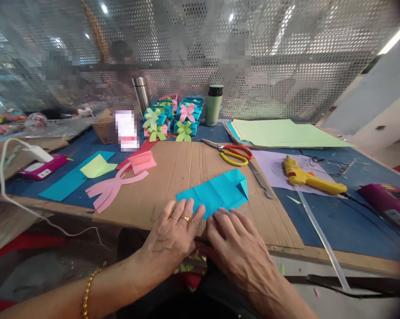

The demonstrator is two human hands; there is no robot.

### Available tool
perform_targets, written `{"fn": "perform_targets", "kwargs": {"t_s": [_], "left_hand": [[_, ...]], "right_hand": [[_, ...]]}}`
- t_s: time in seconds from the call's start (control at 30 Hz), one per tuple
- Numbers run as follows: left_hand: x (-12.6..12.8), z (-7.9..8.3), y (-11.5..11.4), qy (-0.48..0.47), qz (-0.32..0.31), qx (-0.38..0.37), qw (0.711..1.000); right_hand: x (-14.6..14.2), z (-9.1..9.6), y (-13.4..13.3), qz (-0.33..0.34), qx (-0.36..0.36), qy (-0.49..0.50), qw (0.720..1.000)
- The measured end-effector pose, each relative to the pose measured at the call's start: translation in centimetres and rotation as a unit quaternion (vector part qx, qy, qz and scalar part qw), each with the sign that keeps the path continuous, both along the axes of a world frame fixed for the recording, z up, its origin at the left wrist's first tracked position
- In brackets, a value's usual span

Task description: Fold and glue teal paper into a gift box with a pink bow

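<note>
A bright blue sheet of paper (216, 190) lies at a slant on the brown cardboard (173, 168), marked with creases and with its right end folded over. Both of my hands are at its near edge, close to the front of the table. My left hand (176, 230), with two rings, has its bent fingers pressed together on the paper's left part. Beside it, my right hand (236, 235) curls over the edge farther right. The thumbs are mostly hidden under the hands. Orange-and-yellow-handled scissors (233, 154) and a flat metal blade (261, 179) lie beyond the paper.
Pink paper strips (116, 186), a blue strip (67, 181) and a folded yellow-green paper (98, 166) lie left. Paper-flower boxes (186, 117) and a green tumbler (214, 105) stand behind. Right are a yellow glue gun (306, 177), its cord and purple power strip (388, 204).
</note>
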State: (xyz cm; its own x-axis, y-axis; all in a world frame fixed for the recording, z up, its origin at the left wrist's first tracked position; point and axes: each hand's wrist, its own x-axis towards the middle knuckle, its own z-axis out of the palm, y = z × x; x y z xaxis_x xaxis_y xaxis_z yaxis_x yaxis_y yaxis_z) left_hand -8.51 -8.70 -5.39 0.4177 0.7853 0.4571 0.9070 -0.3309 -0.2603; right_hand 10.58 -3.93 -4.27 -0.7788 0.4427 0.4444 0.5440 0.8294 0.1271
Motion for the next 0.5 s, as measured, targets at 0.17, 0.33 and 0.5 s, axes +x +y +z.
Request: {"fn": "perform_targets", "kwargs": {"t_s": [0.17, 0.33, 0.5], "left_hand": [[0.1, -0.4, 0.4, 0.003, -0.010, 0.012, 1.000], [-0.8, 0.4, 0.8, -0.017, -0.027, -0.023, 0.999], [-2.9, 2.6, 2.2, -0.032, -0.076, -0.092, 0.992]], "right_hand": [[0.1, 0.0, 0.1, 0.000, 0.001, 0.008, 1.000], [0.2, 0.6, -0.2, -0.005, 0.009, 0.027, 1.000], [-1.0, 1.7, -0.4, -0.014, -0.028, 0.044, 0.999]]}}
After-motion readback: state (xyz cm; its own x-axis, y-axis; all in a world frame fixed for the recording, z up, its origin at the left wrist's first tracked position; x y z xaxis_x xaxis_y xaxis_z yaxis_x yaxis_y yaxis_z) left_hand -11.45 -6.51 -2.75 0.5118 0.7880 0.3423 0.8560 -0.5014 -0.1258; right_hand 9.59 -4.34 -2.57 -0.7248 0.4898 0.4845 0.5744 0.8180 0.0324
